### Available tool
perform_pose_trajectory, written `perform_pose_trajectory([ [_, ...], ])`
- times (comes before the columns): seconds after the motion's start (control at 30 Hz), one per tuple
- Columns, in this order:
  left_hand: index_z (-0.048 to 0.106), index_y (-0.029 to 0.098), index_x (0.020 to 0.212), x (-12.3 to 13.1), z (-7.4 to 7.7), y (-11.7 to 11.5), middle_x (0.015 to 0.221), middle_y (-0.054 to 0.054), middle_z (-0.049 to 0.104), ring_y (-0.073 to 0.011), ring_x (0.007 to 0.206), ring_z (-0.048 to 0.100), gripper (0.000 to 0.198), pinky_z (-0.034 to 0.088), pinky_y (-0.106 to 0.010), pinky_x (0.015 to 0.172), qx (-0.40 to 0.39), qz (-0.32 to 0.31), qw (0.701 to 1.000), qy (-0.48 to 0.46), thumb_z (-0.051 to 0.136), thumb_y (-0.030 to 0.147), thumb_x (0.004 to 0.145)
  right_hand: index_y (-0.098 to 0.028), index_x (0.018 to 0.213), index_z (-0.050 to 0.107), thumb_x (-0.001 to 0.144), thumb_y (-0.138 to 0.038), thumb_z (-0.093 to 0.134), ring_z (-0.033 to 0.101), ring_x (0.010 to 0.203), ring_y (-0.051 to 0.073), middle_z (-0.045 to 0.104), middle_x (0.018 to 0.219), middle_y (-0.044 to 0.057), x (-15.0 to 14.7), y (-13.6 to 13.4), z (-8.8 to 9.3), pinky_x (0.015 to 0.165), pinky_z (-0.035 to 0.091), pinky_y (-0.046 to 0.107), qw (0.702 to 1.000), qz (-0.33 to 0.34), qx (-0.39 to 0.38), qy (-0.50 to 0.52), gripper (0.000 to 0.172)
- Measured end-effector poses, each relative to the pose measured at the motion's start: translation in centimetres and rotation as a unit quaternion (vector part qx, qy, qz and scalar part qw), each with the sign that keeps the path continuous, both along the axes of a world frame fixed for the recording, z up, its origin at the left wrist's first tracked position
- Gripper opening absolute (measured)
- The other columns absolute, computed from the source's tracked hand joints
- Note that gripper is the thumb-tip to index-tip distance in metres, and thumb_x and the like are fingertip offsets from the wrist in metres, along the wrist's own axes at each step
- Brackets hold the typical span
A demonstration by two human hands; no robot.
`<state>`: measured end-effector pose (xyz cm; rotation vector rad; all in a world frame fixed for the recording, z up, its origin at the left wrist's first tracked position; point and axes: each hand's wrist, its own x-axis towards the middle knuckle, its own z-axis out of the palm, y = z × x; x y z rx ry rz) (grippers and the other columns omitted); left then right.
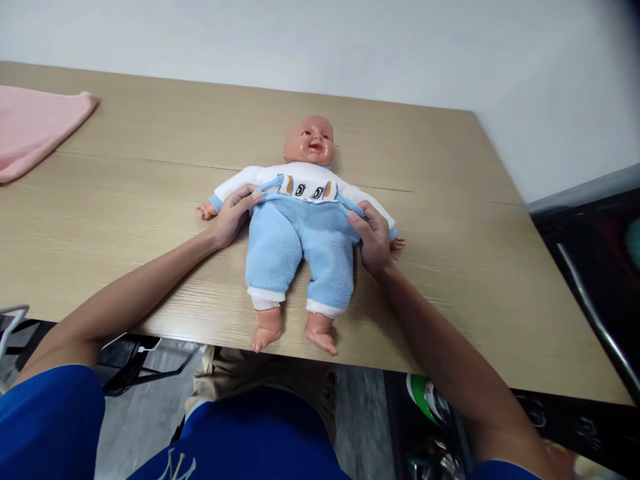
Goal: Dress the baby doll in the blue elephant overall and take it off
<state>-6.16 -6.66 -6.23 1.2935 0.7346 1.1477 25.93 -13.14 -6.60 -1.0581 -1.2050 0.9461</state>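
Note:
A baby doll [311,141] lies on its back on the table, head toward the wall and bare feet near the front edge. It wears a white long-sleeved top [250,177] with light blue cuffs and fluffy light blue overalls [300,233] with eyes on the bib. My left hand [237,210] grips the overalls by the waist and strap on the picture's left side, thumb on top. On the other side, my right hand [371,233] pinches the overalls' edge near the other strap. The fingers under the cloth are partly hidden.
The wooden table [150,260] runs up to a pale wall [250,40]. A pink cloth [40,127] lies at the far left. Below the front edge are dark objects and a green-and-white item [423,397]. A metal bar [595,313] stands past the right edge.

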Motion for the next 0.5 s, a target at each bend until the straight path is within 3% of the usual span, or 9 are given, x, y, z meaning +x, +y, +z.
perform_pose_trajectory([
  [0.1, 0.069, 0.024, 0.096, 0.3, 0.1, 0.1, 0.087, 0.001, 0.060, -0.0162, 0.077, 0.057, 0.061, 0.047, -0.030, 0.070, 0.043, 0.015, 0.999, 0.017, 0.093, 0.080, 0.095, -0.029, 0.088, 0.062, 0.094, -0.080, 0.091, 0.042, 0.070, 0.018, 0.046, 0.080, -0.003, 0.2, 0.5, 0.6, 0.062, 0.044, 0.033, 0.999, -0.015, 0.036, -0.036, 0.059],
  [0.33, 0.065, 0.028, 0.110, 0.6, -1.2, 0.6, 0.084, 0.003, 0.051, -0.0129, 0.067, 0.043, 0.058, 0.031, -0.029, 0.061, 0.049, 0.053, 0.997, -0.003, 0.088, 0.080, 0.100, -0.030, 0.100, 0.063, 0.098, -0.091, 0.077, 0.056, 0.080, 0.020, 0.058, 0.086, -0.002, -0.3, 2.3, -1.6, 0.075, 0.055, 0.034, 0.995, -0.004, -0.027, -0.091, 0.063],
  [0.43, 0.063, 0.027, 0.108, 0.7, -1.3, 0.6, 0.086, 0.002, 0.051, -0.0138, 0.069, 0.042, 0.062, 0.032, -0.030, 0.064, 0.058, 0.066, 0.996, 0.014, 0.085, 0.085, 0.100, -0.029, 0.103, 0.065, 0.105, -0.084, 0.072, 0.063, 0.085, 0.021, 0.065, 0.091, 0.000, -0.5, 1.5, -2.1, 0.079, 0.057, 0.035, 0.989, -0.066, -0.002, -0.133, 0.055],
  [0.5, 0.062, 0.027, 0.106, 0.8, -1.1, 0.4, 0.086, 0.002, 0.051, -0.0150, 0.071, 0.044, 0.064, 0.035, -0.031, 0.066, 0.074, 0.082, 0.993, 0.028, 0.082, 0.088, 0.100, -0.029, 0.114, 0.069, 0.110, -0.074, 0.069, 0.070, 0.095, 0.023, 0.073, 0.104, 0.004, -0.9, 0.6, -1.2, 0.087, 0.061, 0.038, 0.975, -0.131, 0.045, -0.173, 0.045],
])
